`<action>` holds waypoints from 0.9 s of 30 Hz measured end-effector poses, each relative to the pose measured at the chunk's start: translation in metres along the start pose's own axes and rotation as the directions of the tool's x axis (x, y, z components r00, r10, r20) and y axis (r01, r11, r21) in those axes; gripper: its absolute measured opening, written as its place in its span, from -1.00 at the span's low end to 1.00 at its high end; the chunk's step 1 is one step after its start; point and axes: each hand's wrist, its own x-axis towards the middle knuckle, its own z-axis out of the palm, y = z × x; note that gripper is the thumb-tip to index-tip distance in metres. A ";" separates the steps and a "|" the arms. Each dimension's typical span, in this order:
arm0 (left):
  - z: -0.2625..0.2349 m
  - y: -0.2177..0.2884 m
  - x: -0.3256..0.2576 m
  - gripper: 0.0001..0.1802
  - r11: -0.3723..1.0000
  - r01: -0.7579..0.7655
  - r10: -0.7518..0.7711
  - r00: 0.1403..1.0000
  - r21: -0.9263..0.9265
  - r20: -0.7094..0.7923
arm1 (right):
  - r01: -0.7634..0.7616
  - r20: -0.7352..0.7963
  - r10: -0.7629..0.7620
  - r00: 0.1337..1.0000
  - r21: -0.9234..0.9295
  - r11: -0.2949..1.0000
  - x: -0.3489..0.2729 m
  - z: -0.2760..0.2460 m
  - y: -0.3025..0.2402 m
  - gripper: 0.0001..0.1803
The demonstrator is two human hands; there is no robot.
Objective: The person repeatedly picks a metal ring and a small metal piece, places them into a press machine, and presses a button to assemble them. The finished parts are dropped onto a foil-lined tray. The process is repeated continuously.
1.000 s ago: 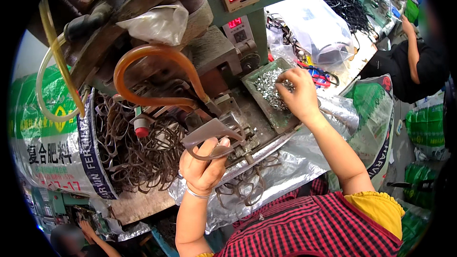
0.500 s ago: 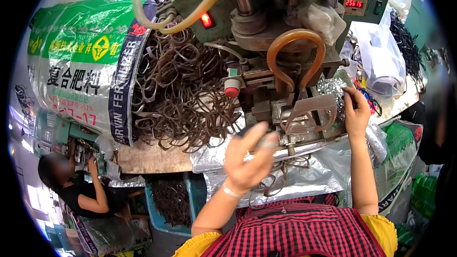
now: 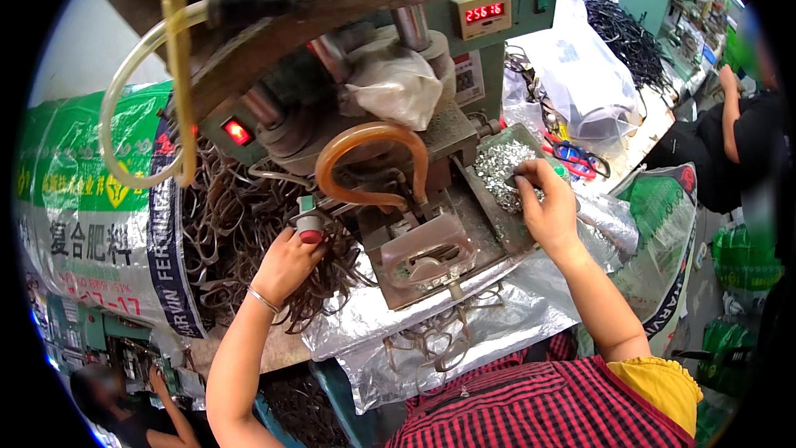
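Observation:
My left hand (image 3: 290, 267) is at the edge of a pile of brown plastic eyeglass frames (image 3: 224, 220), right beside the red push button (image 3: 310, 236). Its fingertips are hidden, so I cannot tell what it holds. My right hand (image 3: 549, 206) is closed, thumb and forefinger drawn together over a metal tray (image 3: 521, 241) of small shiny metal pieces (image 3: 502, 168); anything between the fingertips is too small to name. Between the hands, a brownish eyeglass frame (image 3: 429, 259) appears to sit in the press fixture (image 3: 390, 270), below a curved orange tube (image 3: 365, 137).
The green press (image 3: 489, 66) with its metal columns stands ahead. A large fertilizer sack (image 3: 91, 216) lies left. Loose eyeglass frames (image 3: 435, 340) rest on silver sheeting (image 3: 365, 373) at the front edge. Pliers (image 3: 580, 162) lie right of the tray. Other people work at far right and lower left.
My left hand has moved left from the front of the fixture to the pile by the red button. My right hand stays at the metal pieces, its fingers now lower among them. The view has shifted.

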 end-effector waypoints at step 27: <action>-0.094 0.118 0.031 -0.65 0.573 -0.419 -0.731 0.128 -0.705 -0.670 | -0.363 0.360 0.128 0.924 0.720 0.591 -0.006 0.036 -0.092 -0.50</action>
